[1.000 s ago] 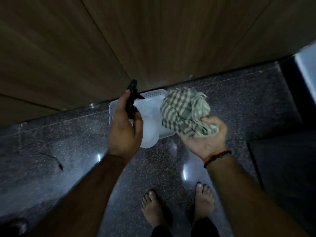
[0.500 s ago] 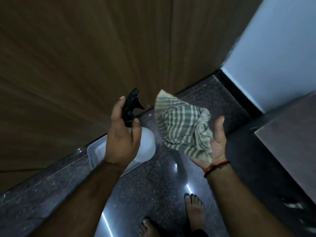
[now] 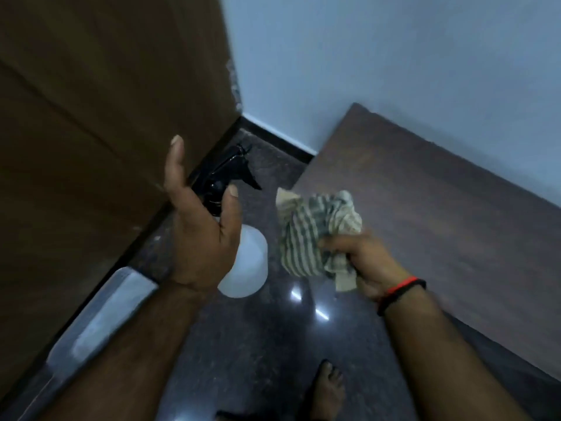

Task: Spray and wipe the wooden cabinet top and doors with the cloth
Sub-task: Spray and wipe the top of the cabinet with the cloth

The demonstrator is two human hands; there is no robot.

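Note:
My left hand (image 3: 200,226) holds a white spray bottle (image 3: 246,265) by its neck, with the black trigger head (image 3: 226,177) sticking out past my fingers; the index finger is lifted and straight. Close on the left stands a tall brown wooden cabinet door (image 3: 100,123). My right hand (image 3: 361,262) grips a bunched green-and-white checked cloth (image 3: 312,235), held above the floor beside the bottle. Just right of the cloth lies the dark wooden top (image 3: 440,214) of a low cabinet against the wall.
A white plastic basket (image 3: 100,323) lies on the dark speckled floor (image 3: 273,360) along the foot of the tall door. A pale blue wall (image 3: 379,56) closes off the corner behind. One bare foot (image 3: 328,390) shows at the bottom edge.
My view has swung right, bringing the blue wall and the low cabinet top into sight. My right hand turned over and closed around the cloth. The left index finger has lifted off the bottle.

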